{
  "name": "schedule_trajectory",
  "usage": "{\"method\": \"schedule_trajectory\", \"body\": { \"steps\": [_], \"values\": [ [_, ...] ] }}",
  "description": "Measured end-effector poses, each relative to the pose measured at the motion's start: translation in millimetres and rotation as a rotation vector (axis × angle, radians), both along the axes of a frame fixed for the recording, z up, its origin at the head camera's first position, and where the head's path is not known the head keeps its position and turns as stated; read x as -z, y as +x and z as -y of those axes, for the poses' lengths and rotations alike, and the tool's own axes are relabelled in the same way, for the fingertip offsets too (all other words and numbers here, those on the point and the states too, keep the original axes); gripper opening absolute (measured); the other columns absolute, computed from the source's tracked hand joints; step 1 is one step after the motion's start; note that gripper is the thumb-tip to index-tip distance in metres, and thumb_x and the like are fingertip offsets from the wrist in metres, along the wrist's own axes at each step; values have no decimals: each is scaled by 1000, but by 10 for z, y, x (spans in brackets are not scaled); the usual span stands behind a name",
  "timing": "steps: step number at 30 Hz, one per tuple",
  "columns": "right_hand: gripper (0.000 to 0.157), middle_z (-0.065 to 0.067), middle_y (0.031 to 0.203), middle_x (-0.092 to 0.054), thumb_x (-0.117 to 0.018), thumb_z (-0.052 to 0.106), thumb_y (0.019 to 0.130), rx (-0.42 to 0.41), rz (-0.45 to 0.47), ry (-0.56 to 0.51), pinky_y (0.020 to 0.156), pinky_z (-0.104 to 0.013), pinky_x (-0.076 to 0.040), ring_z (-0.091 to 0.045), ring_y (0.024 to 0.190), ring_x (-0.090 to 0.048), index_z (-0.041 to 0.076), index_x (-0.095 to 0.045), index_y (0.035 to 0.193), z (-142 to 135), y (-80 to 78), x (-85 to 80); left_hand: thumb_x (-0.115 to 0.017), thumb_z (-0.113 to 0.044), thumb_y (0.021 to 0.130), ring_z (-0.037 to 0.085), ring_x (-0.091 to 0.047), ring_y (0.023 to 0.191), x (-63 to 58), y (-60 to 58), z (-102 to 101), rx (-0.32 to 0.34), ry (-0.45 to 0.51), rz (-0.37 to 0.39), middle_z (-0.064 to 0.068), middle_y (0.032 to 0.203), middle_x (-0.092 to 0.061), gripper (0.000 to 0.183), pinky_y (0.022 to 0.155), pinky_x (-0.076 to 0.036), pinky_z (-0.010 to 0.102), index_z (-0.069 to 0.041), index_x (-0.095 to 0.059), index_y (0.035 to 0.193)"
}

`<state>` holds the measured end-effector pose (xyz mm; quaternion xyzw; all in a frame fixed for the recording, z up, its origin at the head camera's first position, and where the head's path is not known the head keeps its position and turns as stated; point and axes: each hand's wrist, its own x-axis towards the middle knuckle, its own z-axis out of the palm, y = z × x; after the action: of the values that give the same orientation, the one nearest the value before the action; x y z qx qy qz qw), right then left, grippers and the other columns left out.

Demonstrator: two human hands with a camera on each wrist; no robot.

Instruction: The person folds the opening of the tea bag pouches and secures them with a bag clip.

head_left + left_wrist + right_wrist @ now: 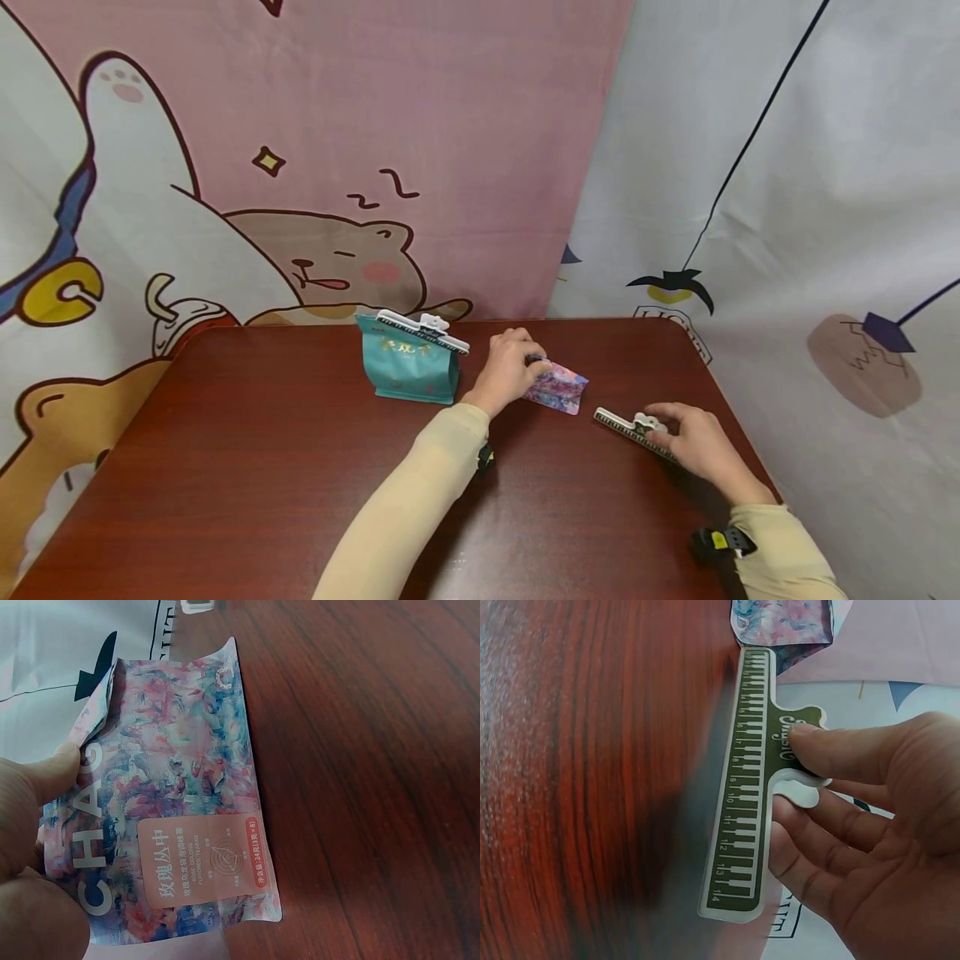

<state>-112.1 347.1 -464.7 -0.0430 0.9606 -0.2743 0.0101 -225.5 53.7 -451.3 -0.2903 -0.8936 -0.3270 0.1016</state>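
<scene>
My left hand pinches the top edge of a pink and blue tea bag pouch, thumb on the near face. In the left wrist view the pouch's front shows large white letters and a pink label. My right hand grips the handle of a long clip between thumb and fingers. That clip has a piano-key pattern with ruler numbers, and its bar hangs along the table side of the hand. In the head view it lies a short way right of the pouch.
A teal stand-up bag stands at the back of the brown table, left of my left hand. Another long clip, white-edged, sits across its top. Behind the table hangs a cartoon-printed cloth.
</scene>
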Motion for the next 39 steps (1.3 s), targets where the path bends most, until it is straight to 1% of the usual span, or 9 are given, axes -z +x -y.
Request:
{"method": "schedule_trajectory", "body": {
  "steps": [5,9,16,21,27,31,37,39],
  "values": [
    [29,-26,114,-70,-80,7,88,1,-47,7,76,-53,-54,-36,93,-67,-2,-73,115,17,-9,-1,-80,-23,92,21,-60,98,9,-9,2,1,4,-6,5,95,-68,15,100,-41,45,-9,-82,98],
    [29,-27,116,-70,-79,8,91,10,-55,-3,78,-55,-54,-38,96,-68,-3,-73,117,22,-15,-7,-80,-24,92,21,-61,98,12,-9,2,0,-2,-3,5,95,-67,16,100,-41,45,-9,-82,99],
    [30,-28,117,-70,-76,7,92,19,-85,1,74,-52,-54,-35,90,-67,-4,-72,120,33,-31,-44,-80,-25,92,21,-60,100,15,-7,-1,0,-13,14,4,96,-67,20,102,-41,45,-8,-82,101],
    [31,-30,118,-69,-75,7,93,26,-123,1,78,-57,-55,-42,93,-69,-7,-70,121,42,-47,-57,-79,-26,92,20,-60,100,12,-6,2,-9,-18,14,3,95,-67,19,102,-41,45,-9,-83,101],
    [30,-31,117,-70,-76,6,93,54,-173,-6,77,-59,-55,-44,95,-70,-6,-71,120,60,-64,-51,-79,-26,92,20,-60,98,11,-7,8,-6,-12,3,3,94,-66,18,100,-41,44,-10,-83,100],
    [29,-29,112,-71,-77,4,91,74,-204,-14,73,-54,-56,-41,91,-70,-6,-72,118,81,-76,-51,-79,-26,92,20,-60,97,11,-12,6,-5,-10,-6,3,94,-66,17,100,-41,44,-10,-83,99],
    [28,-26,108,-73,-78,2,90,92,-235,-8,66,-41,-51,-32,83,-67,-5,-73,116,115,-90,-69,-79,-26,93,19,-60,98,18,-24,-3,-4,-14,3,2,94,-66,17,100,-41,43,-11,-83,99],
    [27,-26,107,-73,-78,2,89,93,-249,-10,63,-36,-49,-28,77,-65,-5,-74,115,121,-101,-73,-79,-26,93,19,-60,98,18,-24,-7,-3,-15,6,2,95,-67,17,101,-41,44,-11,-83,99]
  ]
}}
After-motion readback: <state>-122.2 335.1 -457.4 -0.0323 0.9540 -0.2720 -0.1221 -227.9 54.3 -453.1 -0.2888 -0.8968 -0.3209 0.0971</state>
